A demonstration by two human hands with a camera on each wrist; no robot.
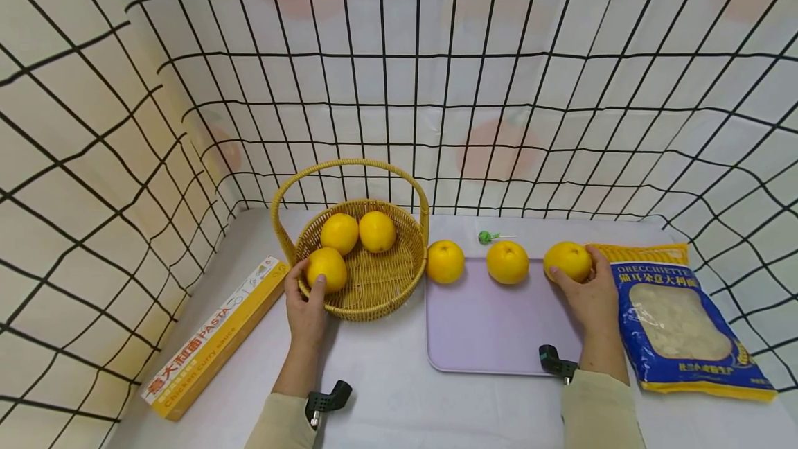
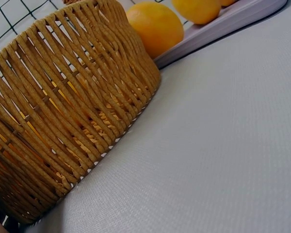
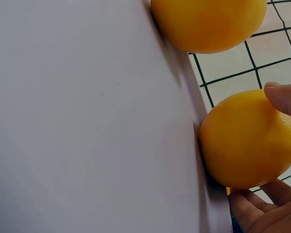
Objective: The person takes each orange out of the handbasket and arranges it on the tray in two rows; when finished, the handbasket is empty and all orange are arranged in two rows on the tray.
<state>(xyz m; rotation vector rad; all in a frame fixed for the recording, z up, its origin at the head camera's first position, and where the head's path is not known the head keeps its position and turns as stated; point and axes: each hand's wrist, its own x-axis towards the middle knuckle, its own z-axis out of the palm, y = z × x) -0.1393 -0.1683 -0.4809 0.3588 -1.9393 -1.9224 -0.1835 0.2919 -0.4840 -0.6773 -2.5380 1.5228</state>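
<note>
Starting at the pasta box [image 1: 215, 338], the wicker basket [image 1: 380, 289] is met next; one orange [image 1: 326, 269] at its near rim is grasped by the left hand [image 1: 305, 307]. On the lilac board [image 1: 492, 331], the rightmost orange [image 1: 567, 261] is cupped by the right hand [image 1: 592, 296], probably to stop rolling.

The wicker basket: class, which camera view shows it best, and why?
The head view: the whole wicker basket, with its handle and three oranges inside, the left hand at its rim. The left wrist view shows only its woven side; the right wrist view shows none of it.
</note>
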